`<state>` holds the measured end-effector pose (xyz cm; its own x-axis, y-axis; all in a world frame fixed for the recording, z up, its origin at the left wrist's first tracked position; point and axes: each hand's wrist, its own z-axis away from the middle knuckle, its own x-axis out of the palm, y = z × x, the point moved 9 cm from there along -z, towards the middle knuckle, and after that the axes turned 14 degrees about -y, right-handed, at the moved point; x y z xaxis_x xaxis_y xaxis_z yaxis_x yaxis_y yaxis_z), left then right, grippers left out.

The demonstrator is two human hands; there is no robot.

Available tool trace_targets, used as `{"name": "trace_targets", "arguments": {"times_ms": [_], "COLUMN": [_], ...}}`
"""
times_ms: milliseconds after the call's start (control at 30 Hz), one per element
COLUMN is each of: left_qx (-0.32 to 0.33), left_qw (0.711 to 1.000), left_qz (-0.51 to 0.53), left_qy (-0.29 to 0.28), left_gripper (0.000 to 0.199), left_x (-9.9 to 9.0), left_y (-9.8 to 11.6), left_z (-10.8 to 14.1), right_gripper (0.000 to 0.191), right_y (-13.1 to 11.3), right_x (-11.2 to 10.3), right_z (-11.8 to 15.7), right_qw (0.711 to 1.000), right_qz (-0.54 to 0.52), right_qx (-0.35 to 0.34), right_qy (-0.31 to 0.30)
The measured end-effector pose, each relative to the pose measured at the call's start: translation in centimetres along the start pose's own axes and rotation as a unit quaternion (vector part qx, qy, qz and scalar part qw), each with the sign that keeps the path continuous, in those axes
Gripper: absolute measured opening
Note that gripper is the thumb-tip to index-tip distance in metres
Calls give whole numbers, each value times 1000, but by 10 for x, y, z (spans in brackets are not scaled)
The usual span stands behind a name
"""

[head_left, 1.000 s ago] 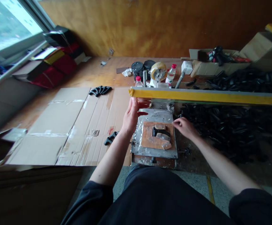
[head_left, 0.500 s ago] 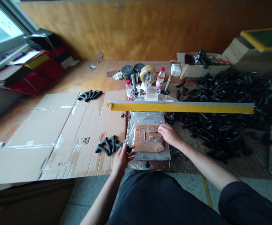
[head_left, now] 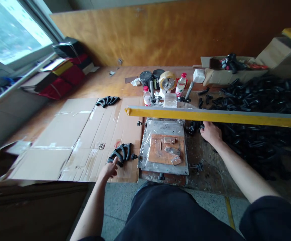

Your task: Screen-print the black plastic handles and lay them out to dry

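Several curved black parts (head_left: 123, 152) lie in a row on the flattened cardboard (head_left: 85, 134). My left hand (head_left: 109, 170) is at the near end of this row, its index finger touching a part; whether it grips one is unclear. Right of the cardboard is a metal plate (head_left: 145, 164) with a wooden board (head_left: 155, 157) bearing small clear-wrapped blocks (head_left: 172, 150). My right hand (head_left: 211, 133) reaches under the yellow bar (head_left: 210, 117) at the left edge of the black parts pile (head_left: 250, 134); its fingertips are at a black piece, the grip unclear.
A second row of black parts (head_left: 107, 101) lies farther back on the cardboard. Behind the bar stand red-capped bottles (head_left: 180, 85), dark tubs (head_left: 145, 78) and a tape roll (head_left: 167, 81). An open box (head_left: 218, 77) is at the back right.
My left hand has moved left from the plate edge to the row of black parts. My right hand has left the wooden board for the pile. The view has shifted left.
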<state>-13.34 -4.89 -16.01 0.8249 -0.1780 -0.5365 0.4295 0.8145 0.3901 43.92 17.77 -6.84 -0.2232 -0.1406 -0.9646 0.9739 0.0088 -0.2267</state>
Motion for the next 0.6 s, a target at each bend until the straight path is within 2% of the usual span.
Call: {"name": "trace_targets", "arguments": {"times_ms": [67, 100, 200, 267, 333, 400, 433, 500, 533, 600], "left_qx": [10, 48, 228, 336, 434, 505, 526, 542, 541, 522], "left_qw": [1000, 999, 970, 934, 883, 833, 815, 797, 796, 807], "left_qz": [-10, 1, 78, 123, 177, 224, 238, 254, 258, 262], "left_qy": [-13, -8, 6, 4, -6, -32, -52, -83, -87, -84], "left_gripper": [47, 46, 46, 47, 49, 51, 52, 56, 57, 60], "left_x": [-6, -9, -12, -10, -7, -1, 3, 14, 18, 26], "left_y": [16, 35, 126, 195, 256, 300, 314, 324, 321, 302], "left_z": [-1, 1, 29, 63, 102, 139, 153, 172, 177, 180], "right_gripper": [44, 45, 39, 37, 41, 43, 43, 39, 36, 33], "right_y": [-11, -24, -88, -130, -159, -173, -177, -177, -173, -154], "right_x": [-6, -4, 14, 30, 45, 53, 54, 53, 51, 42], "right_z": [19, 29, 61, 80, 93, 101, 105, 109, 110, 106], "right_qw": [993, 982, 936, 923, 933, 944, 946, 946, 946, 954], "right_qz": [-113, -174, -276, -242, -145, -38, 2, 39, 37, -5], "right_qx": [-30, -66, -219, -294, -324, -324, -323, -321, -320, -300], "right_qy": [20, 21, -22, -51, -58, -47, -40, -29, -27, -19]}}
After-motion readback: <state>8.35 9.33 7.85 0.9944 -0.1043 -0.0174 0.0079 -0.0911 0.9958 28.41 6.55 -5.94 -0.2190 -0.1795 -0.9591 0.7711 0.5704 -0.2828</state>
